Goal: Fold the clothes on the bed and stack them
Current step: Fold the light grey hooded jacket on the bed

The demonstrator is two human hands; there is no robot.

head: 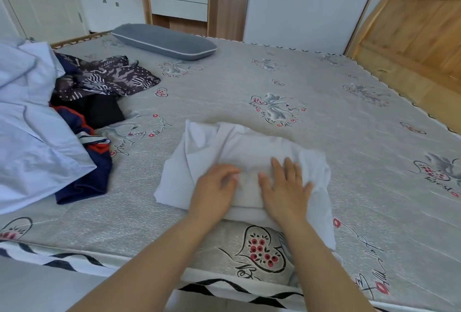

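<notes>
While the bed fills most of the view, its far and right parts lie bare, w/ wide room between the white garment and the wooden headboard at right. Near edge of the bed runs just below the forearms. At left, a pale blue sheet is heaped over the bed's left side, and a pile of unfolded clothes (patterned, black, navy w/ red trim) lies against it, well apart from the garment. A grey pillow sits at the far edge. The garment, partly folded, lies near the front edge, centre. Left hand rests on it w/ fingers curled into the cloth; right hand presses flat, fingers spread, gripping nothing.
</notes>
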